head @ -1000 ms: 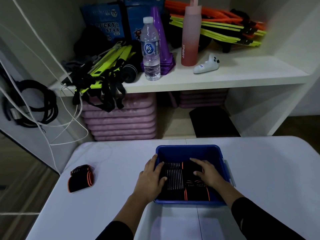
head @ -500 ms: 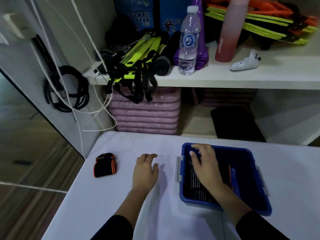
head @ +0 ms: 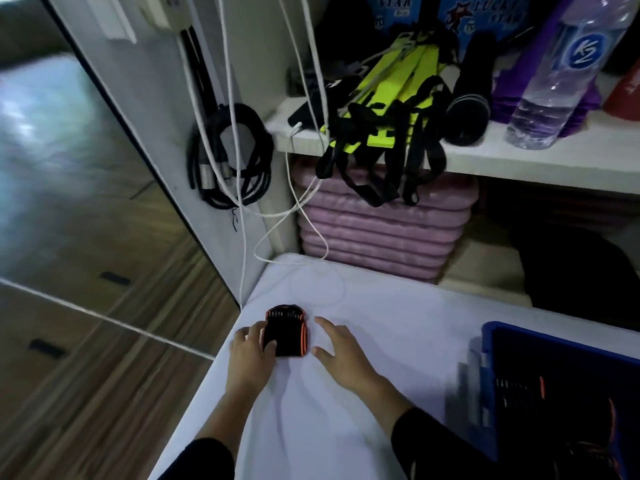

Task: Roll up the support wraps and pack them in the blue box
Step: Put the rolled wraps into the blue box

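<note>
A black support wrap with orange edging (head: 289, 332) lies on the white table (head: 398, 334) near its left edge. My left hand (head: 251, 355) touches the wrap's left side, thumb and fingers laid on it. Just to the wrap's right hovers my right hand (head: 341, 351), fingers spread, a small gap away from it. The blue box (head: 519, 344) sits at the lower right, partly cut off by the frame. Black wraps with orange trim (head: 519, 393) lie inside it.
The table's left edge drops to a wooden floor (head: 86, 341). White cables (head: 304, 244) hang down onto the table's far corner. Behind are a shelf (head: 519, 157) with yellow-black straps (head: 388, 109), a water bottle (head: 561, 77), and stacked pink mats (head: 377, 230).
Both hands left the blue box and moved left to the loose wrap. My left hand now touches it and the right has come beside it. The view swung left.
</note>
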Tool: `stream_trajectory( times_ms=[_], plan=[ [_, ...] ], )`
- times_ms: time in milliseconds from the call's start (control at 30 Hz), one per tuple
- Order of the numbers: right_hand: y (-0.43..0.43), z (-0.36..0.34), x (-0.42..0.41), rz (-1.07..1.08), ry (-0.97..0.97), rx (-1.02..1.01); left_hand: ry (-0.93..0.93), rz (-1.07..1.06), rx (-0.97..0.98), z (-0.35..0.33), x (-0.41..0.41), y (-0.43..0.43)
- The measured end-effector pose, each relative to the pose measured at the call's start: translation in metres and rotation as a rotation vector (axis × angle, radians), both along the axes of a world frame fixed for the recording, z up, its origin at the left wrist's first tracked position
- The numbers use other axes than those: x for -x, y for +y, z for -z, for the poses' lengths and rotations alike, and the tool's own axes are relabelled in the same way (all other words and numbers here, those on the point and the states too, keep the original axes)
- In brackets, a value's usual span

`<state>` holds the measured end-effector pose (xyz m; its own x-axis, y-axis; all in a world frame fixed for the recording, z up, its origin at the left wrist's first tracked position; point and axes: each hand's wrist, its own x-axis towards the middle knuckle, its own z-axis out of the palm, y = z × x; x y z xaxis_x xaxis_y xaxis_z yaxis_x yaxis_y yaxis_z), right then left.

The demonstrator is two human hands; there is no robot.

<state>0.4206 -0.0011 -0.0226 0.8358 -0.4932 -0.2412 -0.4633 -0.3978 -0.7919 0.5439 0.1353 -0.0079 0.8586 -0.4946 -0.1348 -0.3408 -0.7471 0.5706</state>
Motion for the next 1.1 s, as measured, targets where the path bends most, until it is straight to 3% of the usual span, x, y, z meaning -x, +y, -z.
stream_trajectory(
  times_ms=[267, 600, 933, 1100],
  plan=[
    [0.010, 0.024, -0.052, -0.053, -0.072, -0.025, 0.163, 0.146, 0.035, 0.026, -0.027, -0.004],
    [0.011, 0.023, -0.048, -0.035, -0.078, -0.031, 0.093, 0.202, 0.065, 0.022, -0.013, -0.003],
    [-0.028, -0.036, 0.051, 0.091, -0.184, -0.100, 0.032, 0.417, 0.266, -0.027, 0.059, -0.035],
    [-0.065, -0.093, 0.125, 0.192, -0.280, 0.018, -0.067, 0.603, 0.366, -0.066, 0.117, -0.072]
  ],
)
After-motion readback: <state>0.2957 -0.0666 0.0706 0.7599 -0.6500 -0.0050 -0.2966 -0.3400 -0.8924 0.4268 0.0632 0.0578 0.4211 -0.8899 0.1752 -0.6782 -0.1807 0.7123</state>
